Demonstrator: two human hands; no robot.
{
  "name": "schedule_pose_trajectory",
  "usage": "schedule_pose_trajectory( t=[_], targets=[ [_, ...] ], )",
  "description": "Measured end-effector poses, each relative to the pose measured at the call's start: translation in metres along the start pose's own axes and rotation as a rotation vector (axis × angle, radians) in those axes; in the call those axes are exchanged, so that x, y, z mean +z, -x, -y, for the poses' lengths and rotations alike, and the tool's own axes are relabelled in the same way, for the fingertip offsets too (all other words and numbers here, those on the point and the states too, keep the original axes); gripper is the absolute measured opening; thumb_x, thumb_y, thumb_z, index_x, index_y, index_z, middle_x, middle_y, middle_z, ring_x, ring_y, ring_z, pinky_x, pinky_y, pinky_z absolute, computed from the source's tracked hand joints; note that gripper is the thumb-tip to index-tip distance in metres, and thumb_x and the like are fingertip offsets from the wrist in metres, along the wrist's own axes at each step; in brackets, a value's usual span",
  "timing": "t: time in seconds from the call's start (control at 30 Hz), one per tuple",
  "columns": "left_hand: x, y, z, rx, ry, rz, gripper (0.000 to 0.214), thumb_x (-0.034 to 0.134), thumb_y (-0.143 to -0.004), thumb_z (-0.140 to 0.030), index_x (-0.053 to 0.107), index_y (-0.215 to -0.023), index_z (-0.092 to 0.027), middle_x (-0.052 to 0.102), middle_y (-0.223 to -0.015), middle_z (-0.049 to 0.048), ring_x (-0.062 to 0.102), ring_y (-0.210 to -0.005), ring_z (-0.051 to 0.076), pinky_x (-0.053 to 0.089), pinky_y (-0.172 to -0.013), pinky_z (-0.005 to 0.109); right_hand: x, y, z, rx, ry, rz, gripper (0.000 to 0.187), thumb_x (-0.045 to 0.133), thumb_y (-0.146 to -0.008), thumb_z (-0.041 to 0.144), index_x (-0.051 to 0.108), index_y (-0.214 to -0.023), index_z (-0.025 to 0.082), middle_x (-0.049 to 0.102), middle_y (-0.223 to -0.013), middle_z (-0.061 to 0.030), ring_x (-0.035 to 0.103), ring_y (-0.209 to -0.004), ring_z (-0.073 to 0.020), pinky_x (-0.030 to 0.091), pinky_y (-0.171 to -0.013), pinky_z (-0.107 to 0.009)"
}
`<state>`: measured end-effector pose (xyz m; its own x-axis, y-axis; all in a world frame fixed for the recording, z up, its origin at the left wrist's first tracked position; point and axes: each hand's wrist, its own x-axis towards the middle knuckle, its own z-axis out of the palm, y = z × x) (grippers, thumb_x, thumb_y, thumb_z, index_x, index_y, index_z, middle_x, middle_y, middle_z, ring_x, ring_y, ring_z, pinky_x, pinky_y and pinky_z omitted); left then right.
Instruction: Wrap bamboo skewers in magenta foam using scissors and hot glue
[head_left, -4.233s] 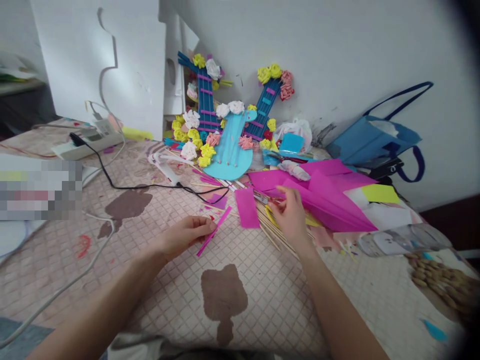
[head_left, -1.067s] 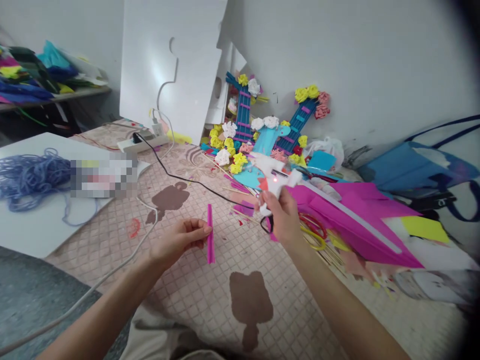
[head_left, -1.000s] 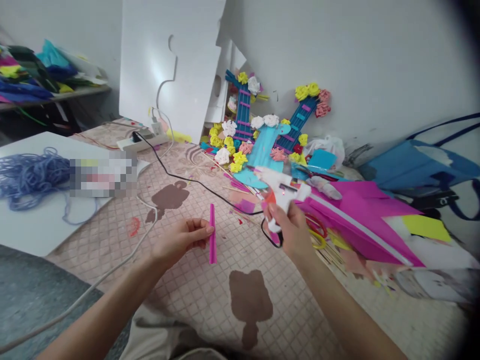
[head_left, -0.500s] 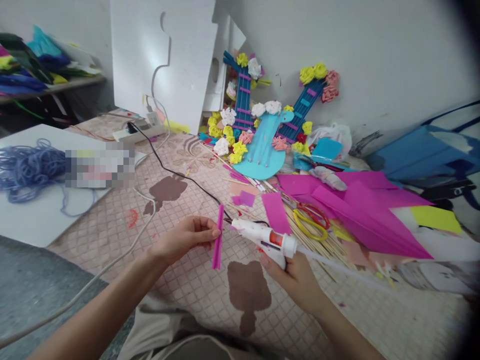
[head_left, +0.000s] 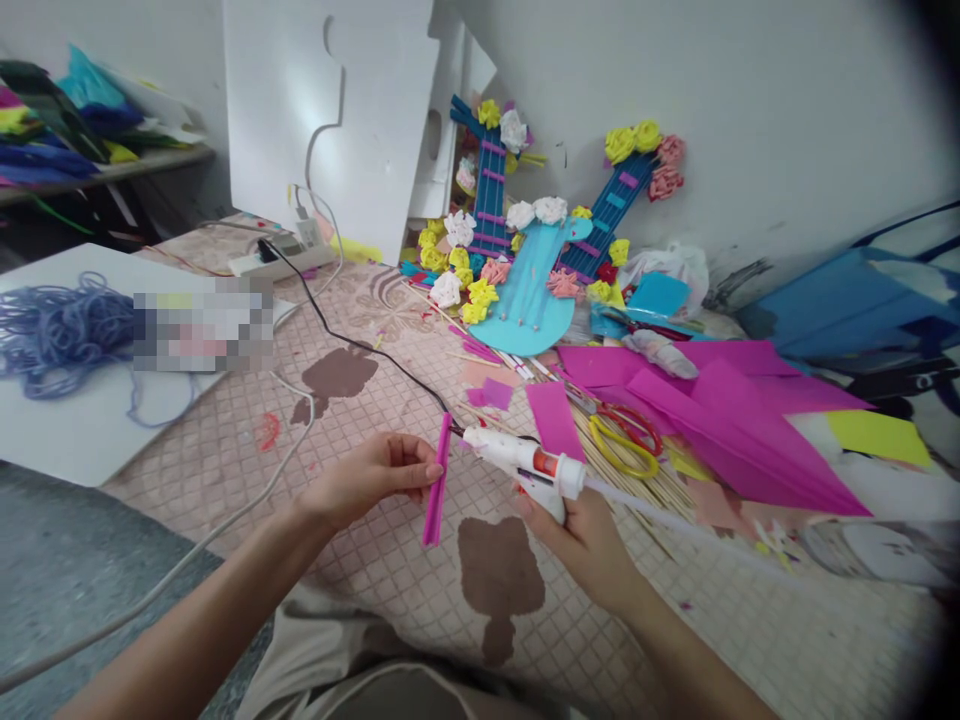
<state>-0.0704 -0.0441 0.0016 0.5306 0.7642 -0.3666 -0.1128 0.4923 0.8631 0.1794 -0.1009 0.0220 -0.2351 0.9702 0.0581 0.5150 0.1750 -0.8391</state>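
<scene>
Between thumb and fingers, my left hand (head_left: 397, 465) pinches a narrow folded strip of magenta paper (head_left: 436, 490), held nearly upright above the table. My right hand (head_left: 574, 525) is wrapped round the handle of a white glue gun (head_left: 517, 460) with an orange part in its body. The gun's nozzle points left, close to the strip's upper half; whether they touch I cannot tell. A long translucent glue stick (head_left: 660, 515) sticks out of the gun's back end.
Behind the gun lie yellow-handled scissors (head_left: 622, 450), thin wooden sticks (head_left: 645, 515) and magenta paper sheets (head_left: 720, 410). A turquoise paper guitar shape (head_left: 525, 310) with paper flowers leans by the wall. Cables run from a power strip (head_left: 277, 258). Blue yarn (head_left: 67, 330) lies left on a white board (head_left: 82, 450).
The magenta strip has tilted slightly, its top to the right. The glue gun has shifted a little left and up relative to the table. Both hands keep their hold.
</scene>
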Motion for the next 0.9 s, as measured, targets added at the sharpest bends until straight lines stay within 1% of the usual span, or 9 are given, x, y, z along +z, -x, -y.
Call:
schedule_pose_trajectory(
  t=[0.13, 0.27, 0.37, 0.5, 0.63, 0.83, 0.9],
  targets=[
    [0.0008, 0.0022, -0.0006, -0.019, -0.027, 0.022, 0.024, 0.080, -0.067, -0.032, 0.065, -0.068, -0.013, 0.061, -0.060, -0.0014, 0.050, -0.054, 0.007, 0.040, -0.054, 0.019, -0.0006, -0.0025, 0.0033, 0.006, 0.020, -0.010, 0.022, 0.051, -0.089, 0.039, 0.060, -0.086, 0.019, 0.061, -0.076, -0.0021, 0.055, -0.072, -0.0186, 0.045, -0.069, -0.031],
    [0.0004, 0.0034, -0.0008, -0.021, -0.039, 0.047, 0.026, 0.080, -0.067, -0.032, 0.063, -0.068, -0.012, 0.061, -0.060, -0.0020, 0.051, -0.054, 0.007, 0.041, -0.055, 0.019, -0.0011, -0.0016, 0.0045, 0.005, -0.002, 0.003, 0.024, 0.050, -0.090, 0.039, 0.060, -0.094, 0.018, 0.063, -0.082, -0.0029, 0.056, -0.074, -0.0182, 0.045, -0.071, -0.031],
    [-0.0003, 0.0036, -0.0008, -0.025, -0.033, 0.038, 0.026, 0.080, -0.067, -0.032, 0.063, -0.069, -0.012, 0.061, -0.061, -0.0023, 0.051, -0.055, 0.006, 0.041, -0.055, 0.018, -0.0020, 0.0022, 0.0051, 0.001, 0.008, 0.021, 0.023, 0.049, -0.091, 0.039, 0.058, -0.088, 0.018, 0.062, -0.080, -0.0024, 0.055, -0.075, -0.0177, 0.044, -0.071, -0.030],
    [0.0000, 0.0033, -0.0021, -0.020, -0.042, 0.042, 0.026, 0.080, -0.067, -0.032, 0.064, -0.069, -0.012, 0.061, -0.060, -0.0027, 0.051, -0.054, 0.005, 0.041, -0.054, 0.017, -0.0033, 0.0055, 0.0062, 0.012, 0.021, 0.041, 0.025, 0.047, -0.091, 0.039, 0.056, -0.081, 0.019, 0.055, -0.071, 0.0002, 0.051, -0.066, -0.0152, 0.041, -0.063, -0.027],
    [0.0017, 0.0035, -0.0033, -0.022, -0.042, 0.063, 0.027, 0.080, -0.067, -0.032, 0.062, -0.066, -0.012, 0.061, -0.058, -0.0030, 0.051, -0.053, 0.005, 0.041, -0.053, 0.017, -0.0028, 0.0032, 0.0057, 0.011, 0.023, 0.021, 0.023, 0.048, -0.091, 0.038, 0.057, -0.084, 0.018, 0.055, -0.070, 0.0007, 0.049, -0.065, -0.0147, 0.040, -0.061, -0.027],
    [0.0019, 0.0043, -0.0033, -0.028, -0.057, 0.076, 0.027, 0.080, -0.067, -0.032, 0.062, -0.067, -0.012, 0.061, -0.059, -0.0027, 0.051, -0.053, 0.006, 0.041, -0.053, 0.018, -0.0022, 0.0023, 0.0038, 0.007, 0.009, 0.012, 0.022, 0.049, -0.091, 0.038, 0.056, -0.086, 0.018, 0.058, -0.074, -0.0004, 0.051, -0.069, -0.0158, 0.042, -0.066, -0.028],
    [0.0016, 0.0042, -0.0038, -0.024, -0.060, 0.068, 0.027, 0.080, -0.067, -0.032, 0.062, -0.066, -0.012, 0.061, -0.058, -0.0029, 0.051, -0.053, 0.006, 0.041, -0.053, 0.018, -0.0025, 0.0042, 0.0046, 0.003, 0.013, 0.031, 0.023, 0.047, -0.092, 0.038, 0.055, -0.082, 0.019, 0.058, -0.075, -0.0006, 0.052, -0.069, -0.0157, 0.042, -0.066, -0.027]
  ],
)
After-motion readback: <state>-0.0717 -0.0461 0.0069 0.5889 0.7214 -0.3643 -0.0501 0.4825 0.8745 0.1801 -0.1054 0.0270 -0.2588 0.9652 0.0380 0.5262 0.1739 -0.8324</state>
